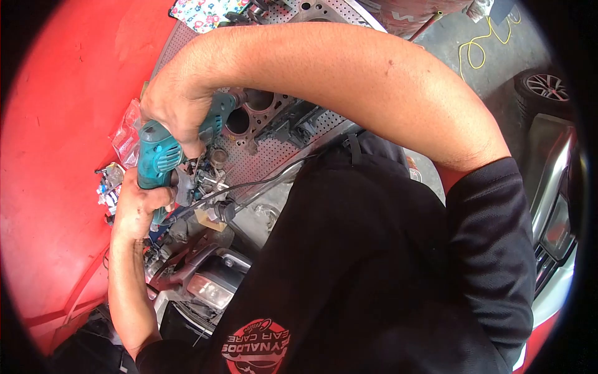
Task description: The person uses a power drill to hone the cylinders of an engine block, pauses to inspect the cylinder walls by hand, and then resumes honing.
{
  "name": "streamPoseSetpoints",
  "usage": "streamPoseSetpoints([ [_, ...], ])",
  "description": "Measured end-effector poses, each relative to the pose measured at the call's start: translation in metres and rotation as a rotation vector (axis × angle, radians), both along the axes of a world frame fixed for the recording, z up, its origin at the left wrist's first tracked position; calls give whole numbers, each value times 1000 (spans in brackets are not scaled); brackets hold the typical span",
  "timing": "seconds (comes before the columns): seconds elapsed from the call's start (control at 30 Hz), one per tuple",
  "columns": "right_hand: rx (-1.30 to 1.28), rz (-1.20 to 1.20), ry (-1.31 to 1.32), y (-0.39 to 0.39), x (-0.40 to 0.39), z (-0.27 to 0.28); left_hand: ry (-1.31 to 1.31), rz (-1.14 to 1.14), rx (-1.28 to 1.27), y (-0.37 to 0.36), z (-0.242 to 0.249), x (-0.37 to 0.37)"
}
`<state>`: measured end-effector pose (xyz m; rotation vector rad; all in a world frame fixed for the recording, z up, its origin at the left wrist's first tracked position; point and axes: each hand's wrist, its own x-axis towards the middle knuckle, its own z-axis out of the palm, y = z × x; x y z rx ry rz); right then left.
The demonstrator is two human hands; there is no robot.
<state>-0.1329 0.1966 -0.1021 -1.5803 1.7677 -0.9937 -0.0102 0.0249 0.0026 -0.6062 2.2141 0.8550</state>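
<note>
A teal power drill (163,153) lies across the upper left, its nose toward an engine block (255,128) with large round bores. My left hand (142,202) is wrapped round the drill's handle. My right hand (177,112) grips the top of the drill body, its arm crossing the view from the right. Whatever the chuck (238,97) carries is hard to make out beside the bore. A black cord (261,179) trails from the handle toward my black shirt. Under the block is a perforated metal tabletop (249,167).
Small metal parts (208,177) and a clear plastic bag (128,134) lie near the drill. A red panel (56,156) fills the left side. Flowered cloth (202,14) lies at the top. Below are headlight parts (212,290). A wheel (545,87) and yellow hose (476,56) are at right.
</note>
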Motion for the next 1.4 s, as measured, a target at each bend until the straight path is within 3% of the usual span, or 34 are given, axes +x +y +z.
streamPoseSetpoints([
  [0.43,88,-45,-1,7,1,-5,-41,0,7,5,-12,-3],
  [1.4,309,-127,-101,17,-2,-92,-117,22,111,2,-117,-13],
])
